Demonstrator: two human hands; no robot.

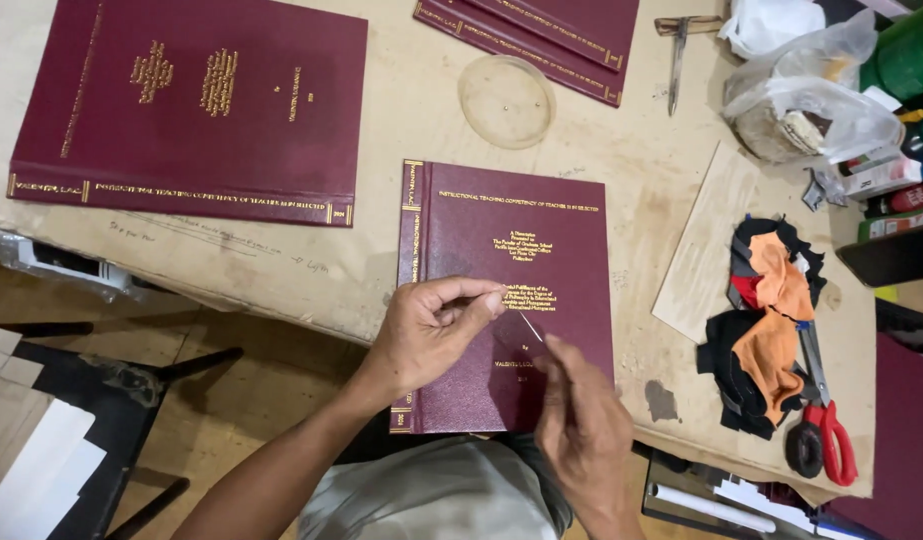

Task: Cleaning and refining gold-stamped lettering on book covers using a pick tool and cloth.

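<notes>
Maroon hardbound book (511,290) already lettered — left hand (431,330) and right hand (581,425) pinch a thin strip (531,327) over its cover, each grip narrow

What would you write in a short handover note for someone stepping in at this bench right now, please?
Left hand: fingertips pinched on one end of a thin needle-like sliver. Right hand: pinching its other end. Both work above the maroon hardcover book, lying closed, front cover up, at the table's near edge. Two more maroon books lie behind; scissors sit right on cloth scraps. What is finished or left cannot be told.
</notes>
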